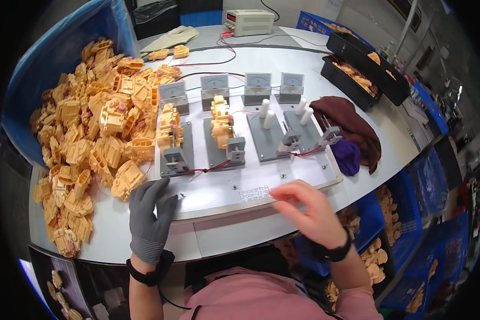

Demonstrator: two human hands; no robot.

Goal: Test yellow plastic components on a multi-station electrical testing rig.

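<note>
My left hand [153, 218], in a grey glove, hovers at the left front edge of a white fixture board [213, 196], fingers apart and nothing in them. Bare, my right hand [310, 210] is over the board's front edge, thumb and fingers apart, holding nothing. Two stations on the left carry yellow plastic housings, one on the far left [169, 128] and one beside it [220, 122]. The two stations on the right show bare white posts [269, 119] on grey plates [265, 144]. Grey panel meters [215, 84] stand in a row behind.
A big heap of yellow housings [112, 114] spills from a blue-lined bin [21, 101] at left. A power supply [250, 22] stands at the back. Black trays [352, 80], a brown cloth [352, 122] and a purple cloth [346, 157] lie at right; blue crates [410, 218] sit below.
</note>
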